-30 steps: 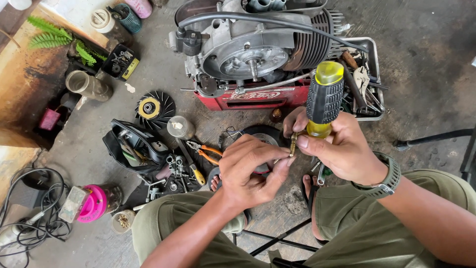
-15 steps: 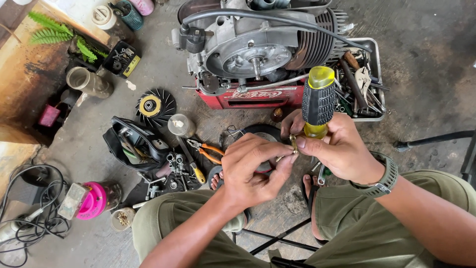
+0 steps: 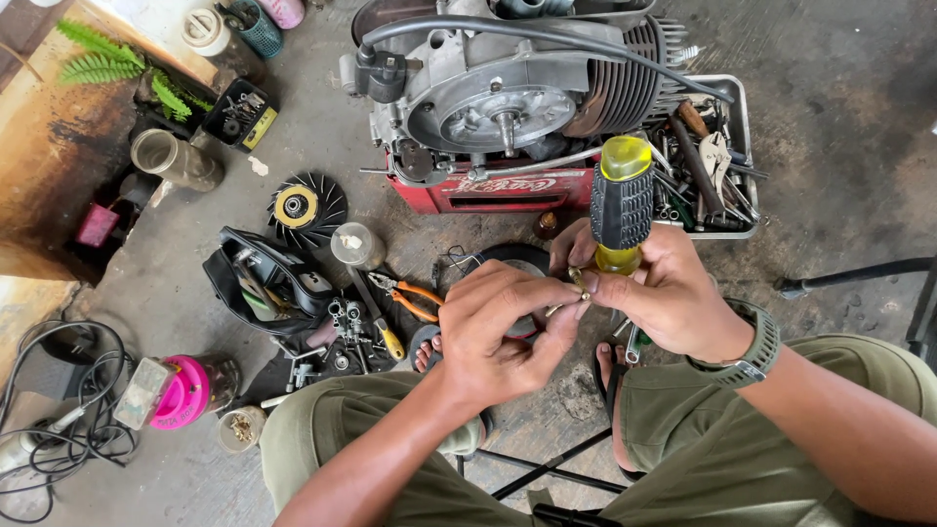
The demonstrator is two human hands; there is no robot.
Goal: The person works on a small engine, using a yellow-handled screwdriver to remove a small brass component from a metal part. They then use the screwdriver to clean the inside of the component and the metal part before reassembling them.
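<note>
A small brass-coloured metal fitting (image 3: 583, 284) sits pinched between the fingertips of both hands, above the person's knees. The right hand (image 3: 673, 293) is also clamped around a screwdriver with a yellow-and-black ribbed handle (image 3: 622, 205), handle pointing up. The left hand (image 3: 503, 327) closes on the fitting from the left. Just beyond stand a grey finned engine (image 3: 508, 83) and a metal tray of tools (image 3: 727, 166); orange-handled pliers (image 3: 415, 296) lie near on the concrete floor (image 3: 839, 88).

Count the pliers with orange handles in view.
1: the orange-handled pliers lie on the floor left of the left hand, beside loose bolts. More may be hidden in the tool tray.
</note>
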